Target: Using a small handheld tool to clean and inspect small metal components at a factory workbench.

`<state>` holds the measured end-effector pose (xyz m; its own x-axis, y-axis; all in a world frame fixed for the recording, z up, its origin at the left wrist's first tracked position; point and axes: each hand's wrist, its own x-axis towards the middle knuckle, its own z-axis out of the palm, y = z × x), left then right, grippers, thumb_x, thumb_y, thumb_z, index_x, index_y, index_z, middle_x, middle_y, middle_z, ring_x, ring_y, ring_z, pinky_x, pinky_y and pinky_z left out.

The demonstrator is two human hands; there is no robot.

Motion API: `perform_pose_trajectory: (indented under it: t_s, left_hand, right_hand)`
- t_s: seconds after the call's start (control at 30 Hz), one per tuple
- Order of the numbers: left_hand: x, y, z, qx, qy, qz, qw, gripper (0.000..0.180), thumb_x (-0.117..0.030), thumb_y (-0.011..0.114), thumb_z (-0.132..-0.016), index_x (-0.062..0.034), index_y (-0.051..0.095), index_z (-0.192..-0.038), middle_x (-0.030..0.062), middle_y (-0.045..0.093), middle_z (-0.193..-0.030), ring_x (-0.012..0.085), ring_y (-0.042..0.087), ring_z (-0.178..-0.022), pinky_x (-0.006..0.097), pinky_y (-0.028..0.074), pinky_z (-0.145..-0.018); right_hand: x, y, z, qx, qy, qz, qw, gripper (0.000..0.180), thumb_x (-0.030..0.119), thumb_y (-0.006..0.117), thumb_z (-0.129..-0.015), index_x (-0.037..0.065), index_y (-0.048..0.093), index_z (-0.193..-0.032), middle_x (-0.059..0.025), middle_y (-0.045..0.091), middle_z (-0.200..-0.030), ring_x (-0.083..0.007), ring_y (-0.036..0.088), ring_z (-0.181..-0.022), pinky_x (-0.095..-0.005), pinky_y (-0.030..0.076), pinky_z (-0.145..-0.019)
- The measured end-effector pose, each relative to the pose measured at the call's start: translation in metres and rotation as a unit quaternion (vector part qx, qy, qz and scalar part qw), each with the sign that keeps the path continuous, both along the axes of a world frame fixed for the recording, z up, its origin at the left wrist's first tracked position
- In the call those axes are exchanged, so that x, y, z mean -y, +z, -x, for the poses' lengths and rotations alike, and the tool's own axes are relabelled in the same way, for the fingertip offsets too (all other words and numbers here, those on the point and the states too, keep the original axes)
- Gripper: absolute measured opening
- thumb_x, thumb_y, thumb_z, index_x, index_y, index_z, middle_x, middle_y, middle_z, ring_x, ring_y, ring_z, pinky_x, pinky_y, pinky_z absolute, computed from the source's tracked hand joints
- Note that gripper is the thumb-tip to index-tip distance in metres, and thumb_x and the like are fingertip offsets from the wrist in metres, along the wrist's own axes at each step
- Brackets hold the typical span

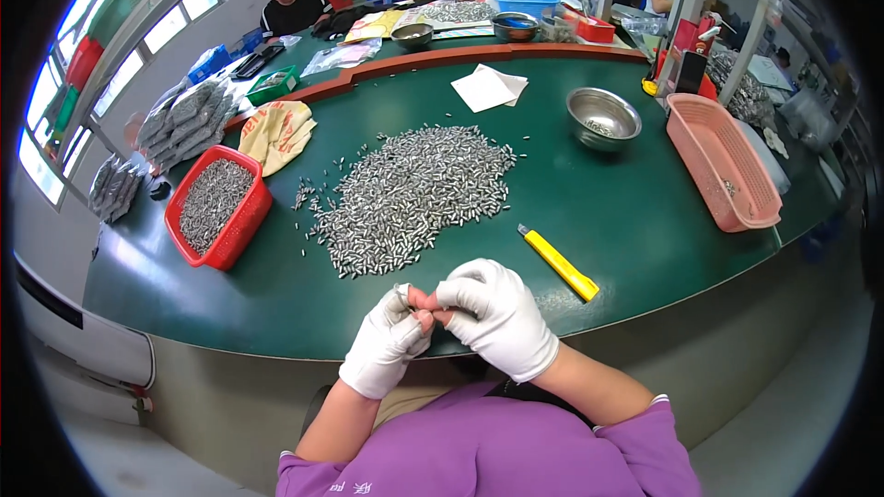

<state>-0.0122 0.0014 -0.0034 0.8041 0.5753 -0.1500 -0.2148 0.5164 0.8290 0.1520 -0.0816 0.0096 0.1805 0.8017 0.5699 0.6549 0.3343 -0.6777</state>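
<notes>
My left hand (387, 340) and my right hand (497, 316) meet fingertip to fingertip at the near edge of the green table (285, 308). Both wear white gloves with some bare fingertips showing. The fingers of each are pinched together; whatever lies between them is too small or hidden to make out. Just beyond the hands spreads a wide pile of small silver metal pins (414, 193), short and rounded. To the right of the pile lies a yellow utility knife (560, 264), its tip pointing away from me.
A red basket (250, 212) full of similar pins stands at left, beside a cream cloth bag (278, 135). Farther right are a steel bowl (603, 118) and a pink basket (723, 161). White paper (488, 88) lies at the back. People sit beyond the red-brown table rim (442, 59).
</notes>
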Motion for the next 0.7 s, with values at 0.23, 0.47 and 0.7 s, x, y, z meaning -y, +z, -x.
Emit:
perform_pose_trajectory:
  t_s: [0.23,0.47,0.7]
  left_hand:
    - [0.008,0.006,-0.004,-0.02,-0.014,0.019,1.0,0.014,-0.013,0.066,-0.092,-0.0101,0.054,-0.099,-0.0042,0.05,-0.072,0.0033,0.036,-0.054,0.019,0.029,-0.05]
    - [0.006,0.005,-0.004,-0.041,0.007,-0.021,0.999,0.015,-0.014,0.068,-0.091,-0.0086,0.056,-0.097,-0.0048,0.049,-0.071,0.003,0.037,-0.055,0.019,0.029,-0.051]
    - [0.003,0.0,0.0,-0.301,0.138,-0.424,0.843,0.006,-0.01,0.068,-0.085,-0.0052,0.065,-0.085,0.0042,0.064,-0.073,0.0125,0.058,-0.062,0.026,0.047,-0.062]
  right_hand:
    - [0.008,-0.006,0.0,0.064,-0.033,-0.052,0.996,0.019,0.011,0.074,-0.074,0.014,0.065,-0.09,-0.0013,0.062,-0.09,-0.0249,0.059,-0.08,-0.0373,0.049,-0.071]
    - [0.022,0.002,-0.016,0.132,-0.085,-0.046,0.986,0.025,0.009,0.075,-0.071,0.013,0.069,-0.095,-0.0028,0.064,-0.09,-0.0257,0.06,-0.08,-0.0373,0.049,-0.071]
    - [0.053,0.008,-0.064,0.224,-0.318,0.108,0.915,0.037,0.02,0.075,-0.074,0.01,0.065,-0.108,-0.009,0.061,-0.104,-0.0299,0.059,-0.095,-0.0418,0.049,-0.082]
